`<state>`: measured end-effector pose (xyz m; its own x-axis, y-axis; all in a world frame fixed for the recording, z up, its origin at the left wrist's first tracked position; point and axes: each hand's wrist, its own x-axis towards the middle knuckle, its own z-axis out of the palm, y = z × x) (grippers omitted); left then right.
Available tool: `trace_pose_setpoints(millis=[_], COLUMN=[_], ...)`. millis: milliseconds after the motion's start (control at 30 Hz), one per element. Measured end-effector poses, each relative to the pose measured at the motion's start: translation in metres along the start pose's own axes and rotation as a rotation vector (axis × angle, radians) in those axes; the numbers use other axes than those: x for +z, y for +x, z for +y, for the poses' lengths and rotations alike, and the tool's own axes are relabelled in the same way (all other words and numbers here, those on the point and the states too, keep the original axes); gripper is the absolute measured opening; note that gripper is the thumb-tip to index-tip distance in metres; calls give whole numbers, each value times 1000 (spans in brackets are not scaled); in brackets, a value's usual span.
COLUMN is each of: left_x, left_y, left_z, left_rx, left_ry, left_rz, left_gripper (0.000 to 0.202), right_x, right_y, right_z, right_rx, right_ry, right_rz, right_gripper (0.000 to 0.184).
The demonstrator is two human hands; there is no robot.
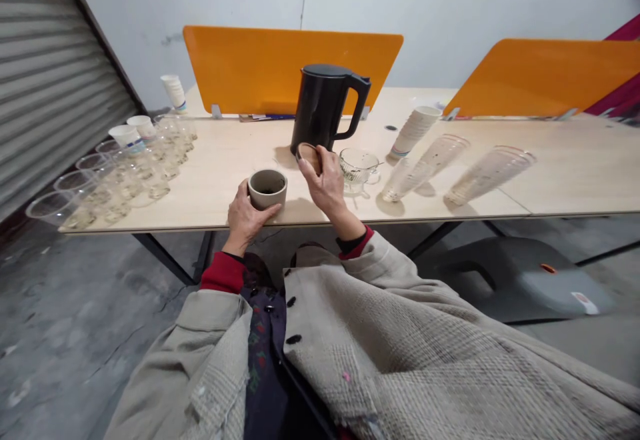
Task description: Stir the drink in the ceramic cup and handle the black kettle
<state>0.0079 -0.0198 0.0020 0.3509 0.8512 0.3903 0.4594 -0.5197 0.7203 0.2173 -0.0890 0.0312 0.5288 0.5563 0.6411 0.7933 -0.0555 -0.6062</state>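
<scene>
My left hand (pixel 246 215) wraps around the side of a grey-beige canister (pixel 268 201) that stands near the table's front edge. Dark contents, perhaps tea leaves, show down inside its uncovered mouth. In my right hand (pixel 326 180) is a round wooden lid (pixel 309 157), pinched by its edge and tilted up above the table. A clear glass cup (pixel 359 168) with dark leaves in it stands just right of that hand. The black electric kettle (pixel 323 107) is behind the lid, its handle turned to the right.
Several clear plastic cups (pixel 115 190) stand in rows at the left, with paper cups (pixel 126 137) among them. To the right are stacked paper cups (pixel 414 132) and stacks of clear cups (pixel 487 175). Orange dividers (pixel 280 60) edge the back; a grey stool (pixel 515 273) is below right.
</scene>
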Motion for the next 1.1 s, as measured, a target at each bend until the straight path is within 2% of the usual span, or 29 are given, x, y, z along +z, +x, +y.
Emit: trace_pose_setpoints(millis=[167,267,333,433,567,633,700,800,1000,1100], left_x=[2,1,1,1,1,1,1,0,-1,-1], left_y=[1,1,1,1,1,1,1,0,0,-1], left_z=[-2,-2,-2,-3,-4,-3,-2,0,2,2], left_rx=[-6,8,10,11,7,-3,-13,-16,-22,-22], left_ry=[3,15,18,12,12,18,19,12,29,20], left_rz=[2,22,30,21,18,23,24,20,16,16], left_gripper=[97,96,96,96,96,95,95,93,94,94], right_x=[-16,-13,-13,-26,-59,-73,-80,-80,-74,-75], right_y=[-30,-42,-45,-45,-38,-31,-21,-7,8,11], right_z=[43,52,53,55,66,75,85,95,89,84], right_rx=[49,46,10,10,175,217,240,275,269,249], right_ry=[-257,-342,-349,-280,-112,-45,7,44,53,56], right_rz=[-183,-283,-304,-229,51,197,282,293,247,247], right_gripper=[67,62,64,65,60,66,72,70,30,26])
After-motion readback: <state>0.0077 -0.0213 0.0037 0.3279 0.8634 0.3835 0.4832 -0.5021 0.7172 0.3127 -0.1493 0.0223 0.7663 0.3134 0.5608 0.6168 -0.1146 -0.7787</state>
